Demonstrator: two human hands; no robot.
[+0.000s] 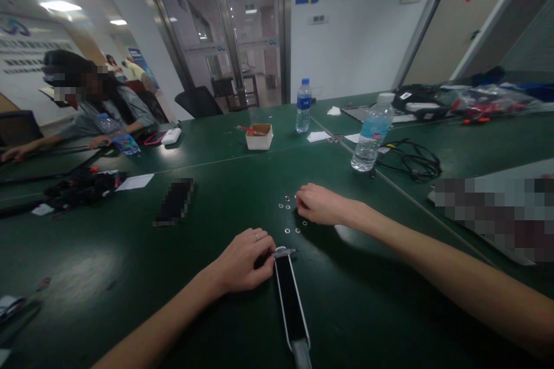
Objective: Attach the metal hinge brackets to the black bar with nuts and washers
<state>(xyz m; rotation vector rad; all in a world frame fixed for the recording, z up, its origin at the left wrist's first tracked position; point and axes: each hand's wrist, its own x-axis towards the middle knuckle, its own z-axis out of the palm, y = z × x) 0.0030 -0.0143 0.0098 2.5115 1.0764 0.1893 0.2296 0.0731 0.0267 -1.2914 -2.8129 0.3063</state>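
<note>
My left hand (pixel 244 259) rests on the green table (pixel 130 277), fingers curled and pinched on the far end of a long black bar with a pale metal edge (pixel 291 300). That bar runs from the hand toward me. My right hand (pixel 318 204) lies knuckles up beside several small metal washers (pixel 288 214) scattered on the table. Its fingers are curled down over the washers at its tips; whether it holds one is hidden.
A small open cardboard box (pixel 259 136) and two water bottles (pixel 372 139) (pixel 303 106) stand farther back. Black cables (pixel 411 162) lie at the right. A dark phone (pixel 175 200) lies left of centre. Another person (pixel 93 106) sits at the far left.
</note>
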